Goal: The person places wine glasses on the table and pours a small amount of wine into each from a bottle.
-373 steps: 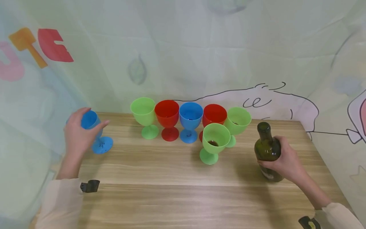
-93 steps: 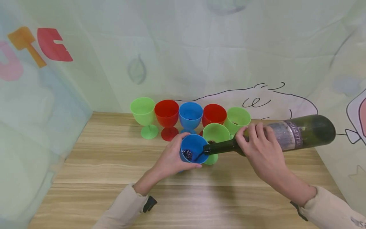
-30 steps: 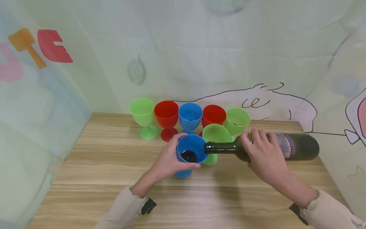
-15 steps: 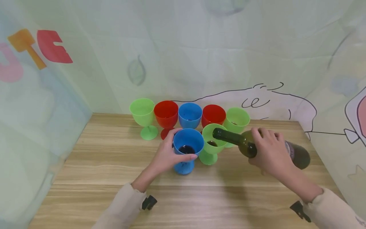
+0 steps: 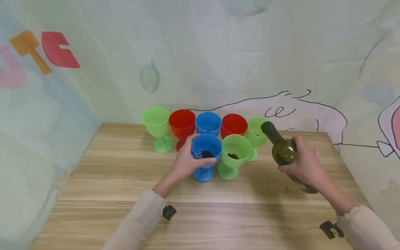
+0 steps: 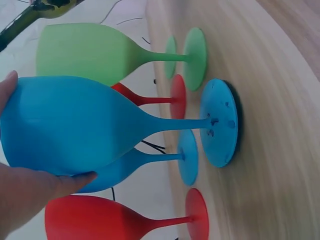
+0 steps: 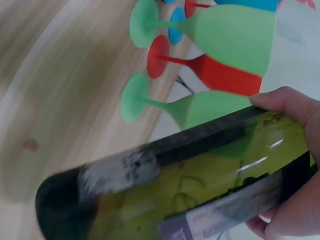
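My left hand (image 5: pixel 184 161) grips the bowl of a blue plastic goblet (image 5: pixel 206 142) holding some dark liquid. It is upright beside the front green goblet (image 5: pixel 236 147), and dark drops mark its foot. In the left wrist view the blue goblet's foot (image 6: pixel 220 122) is close over the wooden tabletop, with a shadow at its edge. To the right, my right hand (image 5: pixel 307 163) holds a dark green glass bottle (image 5: pixel 283 152) round its body. The bottle leans, neck up and to the left, by the rear green goblet (image 5: pixel 255 135). Its label (image 7: pixel 220 220) shows in the right wrist view.
Behind stands a row of goblets: a green one (image 5: pixel 156 119) at the left end, a red one (image 5: pixel 182 121), a blue one (image 5: pixel 208 121) and another red one (image 5: pixel 234 123). A printed cloth (image 5: pixel 193 59) hangs behind the wooden table (image 5: pixel 125 187).
Dark liquid was poured from the bottle into the blue goblet, which came over from the far left. Since then the bottle has swung upward and right, and the goblet has moved back beside the green one.
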Demonstrator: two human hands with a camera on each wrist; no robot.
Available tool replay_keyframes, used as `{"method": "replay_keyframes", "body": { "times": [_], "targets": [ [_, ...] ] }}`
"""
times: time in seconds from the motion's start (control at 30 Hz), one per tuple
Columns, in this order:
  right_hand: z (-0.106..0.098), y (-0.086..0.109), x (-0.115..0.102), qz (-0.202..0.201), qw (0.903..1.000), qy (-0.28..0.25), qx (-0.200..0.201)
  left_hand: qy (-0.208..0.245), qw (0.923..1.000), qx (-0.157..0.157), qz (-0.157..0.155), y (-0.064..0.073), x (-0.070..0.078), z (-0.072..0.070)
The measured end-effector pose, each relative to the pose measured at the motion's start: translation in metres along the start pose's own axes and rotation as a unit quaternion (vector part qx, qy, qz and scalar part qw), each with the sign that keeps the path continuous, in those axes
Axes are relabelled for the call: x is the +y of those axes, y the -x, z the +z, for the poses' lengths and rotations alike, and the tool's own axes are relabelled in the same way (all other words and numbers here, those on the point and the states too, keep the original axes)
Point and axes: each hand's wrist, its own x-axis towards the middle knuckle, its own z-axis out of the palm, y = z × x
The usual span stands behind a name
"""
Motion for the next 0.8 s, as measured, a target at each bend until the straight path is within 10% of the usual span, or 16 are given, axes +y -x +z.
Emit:
{"method": "replay_keyframes", "body": {
  "times": [0.3, 0.8],
  "targets": [
    [-0.003, -0.006, 0.027, 0.098, 0.9908, -0.090, -0.025, -0.005, 0.9999, 0.010, 0.008, 0.001, -0.005, -0.001],
    [0.006, -0.021, 0.062, 0.181, 0.9641, -0.188, 0.049, 0.013, 0.9998, 0.005, 0.013, 0.001, -0.006, -0.001]
  ]
}}
